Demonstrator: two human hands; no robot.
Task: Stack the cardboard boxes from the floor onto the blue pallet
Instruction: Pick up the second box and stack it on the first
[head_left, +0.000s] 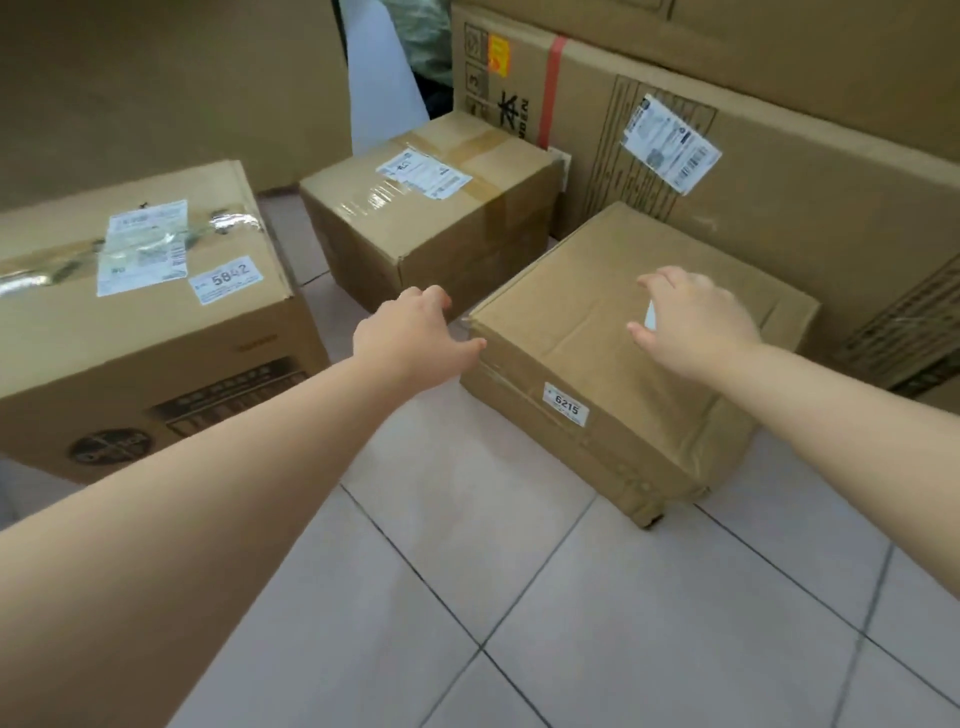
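A flat cardboard box labelled 6215 (587, 332) lies on the tiled floor in the middle. My left hand (410, 338) hovers at its near left corner, fingers apart, thumb close to the edge. Above the box top, my right hand (691, 322) is spread open and holds nothing. Another cardboard box labelled 5842 (156, 332) stands to the left. A taped box with a shipping label (431, 208) sits behind, between the two. The blue pallet is not in view.
Large cardboard cartons (779, 171) are stacked against the right and back. A tall cardboard sheet (171, 88) leans at the back left. Pale floor tiles (519, 597) stretch toward me in front of the boxes.
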